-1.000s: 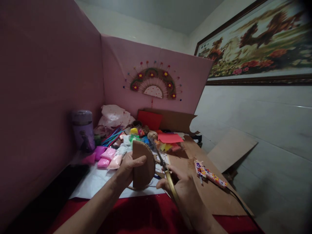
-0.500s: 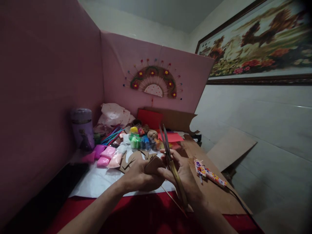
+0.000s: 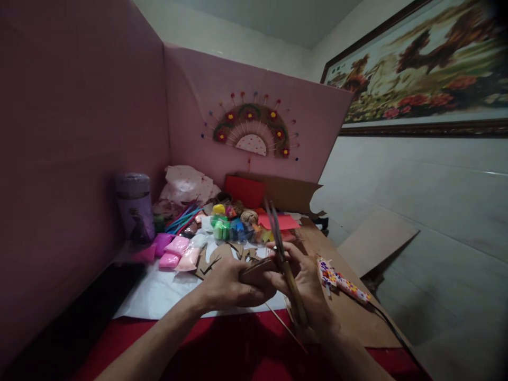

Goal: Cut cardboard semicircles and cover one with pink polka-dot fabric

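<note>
My left hand [image 3: 228, 288] is closed round a brown cardboard piece [image 3: 257, 271], held low and nearly flat above the white sheet [image 3: 159, 296]. My right hand [image 3: 307, 288] grips a pair of scissors [image 3: 283, 259] with gold handles, blades pointing up and away, their base right beside the cardboard's edge. Whether the blades bite the cardboard I cannot tell. A thin stick [image 3: 283, 325] pokes out below the hands.
Cardboard offcuts [image 3: 216, 256], pink clay packets [image 3: 177, 251], coloured clay tubs [image 3: 226, 225], a twine ball [image 3: 249, 216] and red paper [image 3: 278, 221] lie beyond. A purple jar [image 3: 135, 206] stands left. A patterned glue gun [image 3: 341, 283] lies right on brown cardboard. Pink panels wall the left and back.
The cardboard piece dropped from upright in my left hand to low and flat. The scissors swung from pointing left-forward to blades up, and both hands drew together.
</note>
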`<state>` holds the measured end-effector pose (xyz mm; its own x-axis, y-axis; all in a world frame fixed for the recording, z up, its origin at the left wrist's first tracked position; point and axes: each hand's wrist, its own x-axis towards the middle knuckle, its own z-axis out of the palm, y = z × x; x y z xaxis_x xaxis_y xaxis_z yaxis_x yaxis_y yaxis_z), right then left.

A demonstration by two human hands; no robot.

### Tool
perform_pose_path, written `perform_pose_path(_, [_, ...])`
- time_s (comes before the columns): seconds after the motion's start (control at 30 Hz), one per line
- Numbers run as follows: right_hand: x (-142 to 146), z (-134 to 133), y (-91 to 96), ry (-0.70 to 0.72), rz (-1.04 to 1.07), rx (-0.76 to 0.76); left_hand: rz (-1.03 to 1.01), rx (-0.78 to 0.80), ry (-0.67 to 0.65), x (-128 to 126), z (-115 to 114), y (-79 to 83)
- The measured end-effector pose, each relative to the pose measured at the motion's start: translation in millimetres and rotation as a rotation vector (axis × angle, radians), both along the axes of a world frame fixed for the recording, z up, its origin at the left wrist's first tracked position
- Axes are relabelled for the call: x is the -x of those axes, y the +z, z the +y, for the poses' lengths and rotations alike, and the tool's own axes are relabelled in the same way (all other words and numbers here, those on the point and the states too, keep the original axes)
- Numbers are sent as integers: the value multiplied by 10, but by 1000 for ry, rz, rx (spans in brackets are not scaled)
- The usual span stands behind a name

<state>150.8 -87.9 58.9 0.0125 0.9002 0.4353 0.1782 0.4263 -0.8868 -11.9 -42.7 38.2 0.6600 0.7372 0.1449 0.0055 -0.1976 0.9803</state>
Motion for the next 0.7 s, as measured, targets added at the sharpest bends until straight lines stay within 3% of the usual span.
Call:
perform_pose_path(0.1, [-52, -41, 90, -167, -25, -41, 39, 84, 8, 90, 116, 20])
perform_pose_path(0.27, [-125, -85, 188, -343, -130, -149, -219, 115, 234, 223, 258, 133])
perform_pose_path(0.47, [35, -72, -67, -401, -146, -160, -716, 340, 330, 130, 216, 101])
perform_pose_path(0.7, [349, -113, -279, -578, -121, -178, -906, 598, 217, 10, 143, -69])
